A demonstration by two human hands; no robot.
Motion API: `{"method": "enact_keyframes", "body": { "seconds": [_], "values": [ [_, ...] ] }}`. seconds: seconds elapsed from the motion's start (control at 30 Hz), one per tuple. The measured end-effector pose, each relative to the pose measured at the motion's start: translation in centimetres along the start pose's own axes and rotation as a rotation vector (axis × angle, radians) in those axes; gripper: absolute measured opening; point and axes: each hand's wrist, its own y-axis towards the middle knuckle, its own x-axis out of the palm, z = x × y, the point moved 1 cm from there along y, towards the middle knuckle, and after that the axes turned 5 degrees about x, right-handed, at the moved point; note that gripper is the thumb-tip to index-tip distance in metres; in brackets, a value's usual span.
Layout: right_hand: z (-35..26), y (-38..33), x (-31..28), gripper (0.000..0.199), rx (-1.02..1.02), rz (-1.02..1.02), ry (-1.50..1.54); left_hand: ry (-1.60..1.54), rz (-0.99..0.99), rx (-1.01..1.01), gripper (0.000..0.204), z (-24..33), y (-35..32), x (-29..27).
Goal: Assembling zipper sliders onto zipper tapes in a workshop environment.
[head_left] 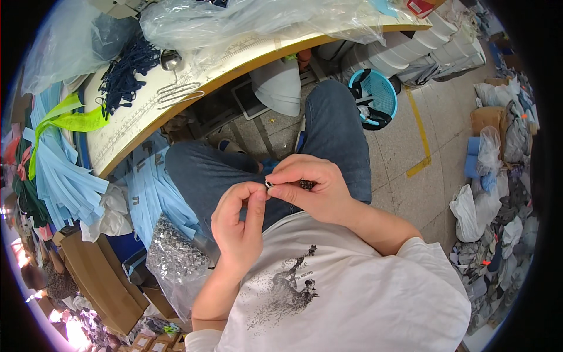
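Observation:
Above my lap, my left hand (pixel 239 220) and my right hand (pixel 314 186) meet fingertip to fingertip. Pinched between both thumbs and forefingers is a small shiny metal piece (pixel 268 184), too small to make out its exact kind. Several dark little pieces (pixel 306 185) show in the curl of my right hand. To the left of my legs hang light blue straps (pixel 157 193), some with small grey metal clips (pixel 136 200) on them. A clear plastic bag (pixel 176 255) full of small silvery metal pieces rests beside my left forearm.
A curved white table (pixel 226 64) carries a bundle of navy cords (pixel 126 73), a bent metal wire rack (pixel 179 92) and clear plastic sheeting (pixel 258 23). More light blue straps (pixel 61 176) and a neon green strap (pixel 73 120) drape its left end. A blue basket (pixel 387 97) stands on the floor; cardboard (pixel 99 281) lies lower left.

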Motion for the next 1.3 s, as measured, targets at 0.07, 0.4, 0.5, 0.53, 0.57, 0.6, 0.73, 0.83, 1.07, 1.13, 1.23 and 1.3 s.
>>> {"method": "enact_keyframes", "body": {
  "seconds": [0.07, 0.4, 0.5, 0.53, 0.57, 0.6, 0.73, 0.83, 1.07, 1.13, 1.23, 1.3],
  "values": [
    [0.3, 0.1, 0.1, 0.017, -0.015, 0.000, -0.011, 0.011, 0.023, -0.009, 0.007, -0.1, 0.1, 0.1],
    [0.7, 0.4, -0.1, 0.015, 0.127, -0.067, 0.140, 0.349, 0.076, 0.320, 0.009, 0.7, 1.1, -0.2],
    [0.6, 0.4, -0.2, 0.014, 0.246, -0.068, 0.176, 0.361, 0.074, 0.347, 0.011, 0.5, 1.1, -0.1],
    [0.4, 0.4, -0.2, 0.014, 0.246, -0.068, 0.176, 0.375, 0.073, 0.383, 0.012, 0.5, 1.2, 0.0],
    [0.3, 0.4, -0.2, 0.014, 0.321, -0.066, 0.234, 0.389, 0.072, 0.418, 0.013, 0.5, 1.3, 0.1],
    [0.2, 0.4, -0.2, 0.014, 0.396, -0.064, 0.292, 0.389, 0.073, 0.419, 0.013, 0.5, 1.3, 0.2],
    [-0.1, 0.5, -0.4, 0.013, 0.408, -0.056, 0.271, 0.417, 0.064, 0.451, 0.021, 0.8, 1.5, 0.2],
    [-0.3, 0.4, -0.6, 0.013, 0.463, -0.115, 0.297, 0.454, 0.057, 0.501, 0.027, 0.9, 2.0, 0.1],
    [0.7, 0.4, 0.0, 0.010, 0.343, -0.048, 0.245, 0.440, 0.100, 0.622, 0.027, 0.6, 1.8, 0.0],
    [0.7, 0.4, 0.0, 0.010, 0.221, 0.016, 0.215, 0.371, 0.099, 0.539, 0.026, 0.5, 1.6, 0.1],
    [-0.3, 0.3, 0.0, 0.008, 0.358, -0.023, 0.286, 0.101, 0.115, 0.341, 0.026, 0.1, 1.0, 0.4],
    [-0.5, 0.2, 0.1, 0.008, 0.417, -0.019, 0.326, -0.099, 0.130, 0.226, 0.026, -0.4, 0.8, 0.5]
  ]
}}
